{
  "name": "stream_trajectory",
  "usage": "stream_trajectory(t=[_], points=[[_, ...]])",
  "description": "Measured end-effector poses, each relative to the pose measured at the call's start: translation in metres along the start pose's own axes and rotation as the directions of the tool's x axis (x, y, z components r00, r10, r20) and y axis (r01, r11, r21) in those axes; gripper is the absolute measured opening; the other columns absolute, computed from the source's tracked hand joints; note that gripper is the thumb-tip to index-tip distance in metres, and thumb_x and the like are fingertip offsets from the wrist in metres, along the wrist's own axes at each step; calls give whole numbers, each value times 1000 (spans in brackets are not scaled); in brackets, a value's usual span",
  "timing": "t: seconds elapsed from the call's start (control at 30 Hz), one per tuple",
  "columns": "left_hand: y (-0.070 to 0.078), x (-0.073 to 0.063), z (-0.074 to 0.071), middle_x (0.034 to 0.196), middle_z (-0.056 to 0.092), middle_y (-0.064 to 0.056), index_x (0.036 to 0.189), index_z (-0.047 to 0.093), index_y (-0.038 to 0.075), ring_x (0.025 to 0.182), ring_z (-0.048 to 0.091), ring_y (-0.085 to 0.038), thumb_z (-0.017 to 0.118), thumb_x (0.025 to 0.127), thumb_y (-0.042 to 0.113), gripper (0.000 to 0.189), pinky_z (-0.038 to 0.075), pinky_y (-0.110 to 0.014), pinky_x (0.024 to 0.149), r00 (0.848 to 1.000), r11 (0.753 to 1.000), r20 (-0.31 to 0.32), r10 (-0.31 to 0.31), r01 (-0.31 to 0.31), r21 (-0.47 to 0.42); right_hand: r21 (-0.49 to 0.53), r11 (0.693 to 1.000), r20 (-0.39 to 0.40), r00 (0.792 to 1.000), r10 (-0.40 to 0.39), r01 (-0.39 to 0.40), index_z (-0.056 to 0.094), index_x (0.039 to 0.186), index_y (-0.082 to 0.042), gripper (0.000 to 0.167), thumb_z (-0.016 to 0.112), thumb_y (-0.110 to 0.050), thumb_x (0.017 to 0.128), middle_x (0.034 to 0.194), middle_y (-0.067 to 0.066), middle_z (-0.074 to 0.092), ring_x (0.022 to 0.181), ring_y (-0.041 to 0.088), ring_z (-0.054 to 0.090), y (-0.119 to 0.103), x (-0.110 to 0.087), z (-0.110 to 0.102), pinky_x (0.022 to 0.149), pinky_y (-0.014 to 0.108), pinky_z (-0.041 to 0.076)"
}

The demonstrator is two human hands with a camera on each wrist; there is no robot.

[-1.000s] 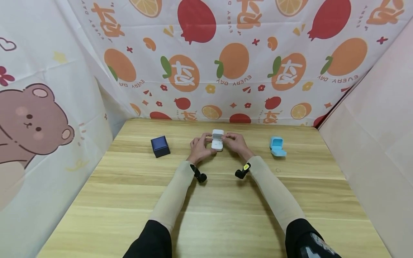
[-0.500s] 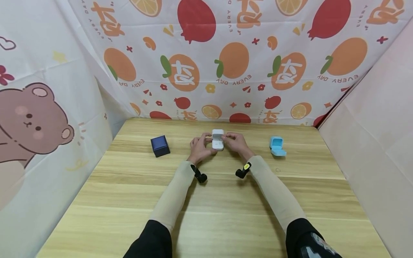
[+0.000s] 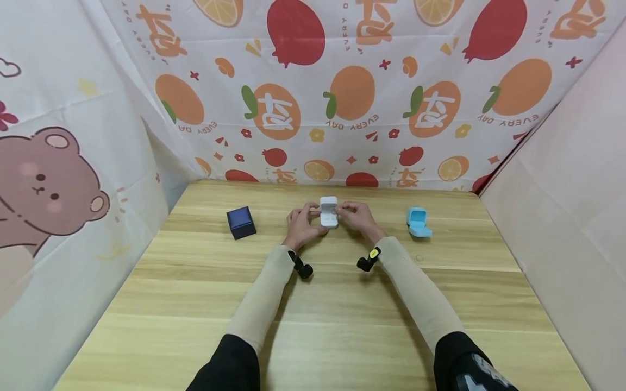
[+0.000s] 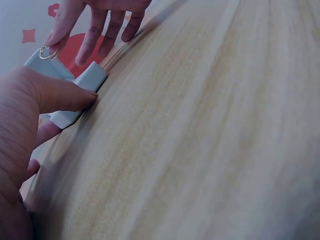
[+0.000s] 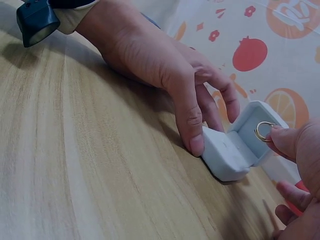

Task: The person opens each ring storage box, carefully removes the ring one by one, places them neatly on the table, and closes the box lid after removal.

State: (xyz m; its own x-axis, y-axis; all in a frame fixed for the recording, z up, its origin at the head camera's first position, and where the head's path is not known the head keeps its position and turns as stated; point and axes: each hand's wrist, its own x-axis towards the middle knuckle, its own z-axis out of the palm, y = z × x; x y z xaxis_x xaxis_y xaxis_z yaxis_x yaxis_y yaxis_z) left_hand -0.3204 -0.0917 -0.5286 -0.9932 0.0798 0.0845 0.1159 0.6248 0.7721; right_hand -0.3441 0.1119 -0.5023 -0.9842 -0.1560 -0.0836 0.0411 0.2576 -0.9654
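Note:
An opened white ring box (image 5: 227,157) stands on the table, its lid tipped up at the back. My left hand (image 3: 302,225) grips its base, with the thumb at the front edge and fingers at the side, as the left wrist view shows. Between thumb and forefinger, my right hand (image 3: 359,218) pinches a gold ring (image 5: 257,132) over the box, in front of the raised lid. The other fingers of that hand are spread away from the box. In the right wrist view the white base carries no ring on its top.
A dark blue ring box (image 3: 241,222), closed, sits on the wooden table (image 3: 323,326) to the left. To the right stands an opened light blue ring box (image 3: 418,222), with a faint small circle on the wood before it. Printed cloth (image 3: 342,146) hangs behind the table.

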Motion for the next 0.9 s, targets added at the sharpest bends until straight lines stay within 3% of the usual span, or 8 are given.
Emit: stream_trajectory(t=[0.27, 0.9], points=[[2, 0, 0, 138, 68, -3, 138, 50, 22, 139, 35, -31, 85, 80, 31, 69, 10, -51, 123, 1000, 1000, 5, 3, -3, 19, -14, 1000, -5, 1000, -23, 23, 74, 111, -1, 27, 70, -24, 97, 137, 13, 65, 135, 30, 55, 0, -3, 1, 116, 46, 42], [-1, 0, 0, 136, 69, -3, 136, 52, 19, 138, 39, -32, 87, 77, 35, 71, 14, -52, 122, 999, 998, -20, 33, -32, 49, -54, 998, -23, 999, -44, 43, 77, 106, -4, 21, 69, -21, 97, 122, 12, 71, 123, 27, 59, -1, -8, 4, 112, 45, 42]])
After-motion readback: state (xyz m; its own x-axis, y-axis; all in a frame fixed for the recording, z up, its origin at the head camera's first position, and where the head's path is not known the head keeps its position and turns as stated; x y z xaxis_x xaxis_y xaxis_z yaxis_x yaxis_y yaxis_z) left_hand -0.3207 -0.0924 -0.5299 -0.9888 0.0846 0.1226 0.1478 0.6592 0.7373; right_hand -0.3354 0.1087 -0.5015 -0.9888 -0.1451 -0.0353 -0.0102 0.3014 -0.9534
